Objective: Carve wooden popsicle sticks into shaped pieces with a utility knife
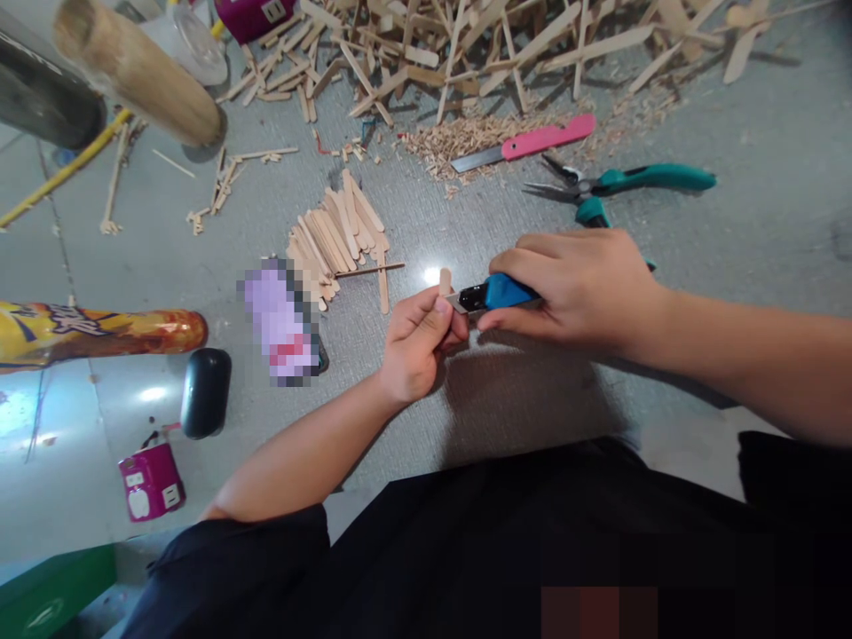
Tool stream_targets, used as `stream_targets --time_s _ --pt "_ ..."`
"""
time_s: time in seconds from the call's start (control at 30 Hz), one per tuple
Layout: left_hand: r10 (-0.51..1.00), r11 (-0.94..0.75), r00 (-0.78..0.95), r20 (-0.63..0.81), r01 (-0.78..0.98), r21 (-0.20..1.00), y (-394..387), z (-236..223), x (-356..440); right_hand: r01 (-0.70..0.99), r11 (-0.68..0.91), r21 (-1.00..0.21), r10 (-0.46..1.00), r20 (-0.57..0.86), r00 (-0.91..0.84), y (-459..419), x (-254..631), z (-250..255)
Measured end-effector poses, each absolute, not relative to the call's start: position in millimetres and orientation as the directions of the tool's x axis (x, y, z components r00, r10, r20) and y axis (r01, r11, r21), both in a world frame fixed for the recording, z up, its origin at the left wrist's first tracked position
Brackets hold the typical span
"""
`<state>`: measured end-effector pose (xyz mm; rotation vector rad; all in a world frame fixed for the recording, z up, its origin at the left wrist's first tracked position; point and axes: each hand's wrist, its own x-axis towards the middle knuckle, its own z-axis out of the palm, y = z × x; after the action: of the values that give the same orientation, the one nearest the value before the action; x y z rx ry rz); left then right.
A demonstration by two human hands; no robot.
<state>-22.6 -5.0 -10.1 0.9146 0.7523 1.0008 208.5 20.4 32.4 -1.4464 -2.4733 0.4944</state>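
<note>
Right hand (565, 284) closed firmly round the blue cutter knife (509, 291), and the blade is right up against the wooden stick (445, 280)! The left hand (416, 342) pinches that stick between thumb and fingers, its rounded tip poking out, all just in from the near edge of the table (413, 213). Beyond the right hand lie teal-handled pliers (656, 177), jaws apart, and past them a pink knife (549, 136), its blade by a drift of wood shavings (453, 138). Left of centre, loose sticks (326, 240) fan out beside a blurred purple object (280, 319). Out towards the table's far side, a great tangle of sticks (466, 44); down by the near-left corner, a magenta box (151, 482).
</note>
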Motion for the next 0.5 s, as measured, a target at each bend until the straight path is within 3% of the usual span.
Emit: stream_targets --time_s 0.5 --pt "0.934 0.162 0.355 -0.032 -0.344 0.925 -7.7 -16.8 -26.7 0.817 0.445 -0.368 0.885 0.039 -0.464 14.6 206.6 36.5"
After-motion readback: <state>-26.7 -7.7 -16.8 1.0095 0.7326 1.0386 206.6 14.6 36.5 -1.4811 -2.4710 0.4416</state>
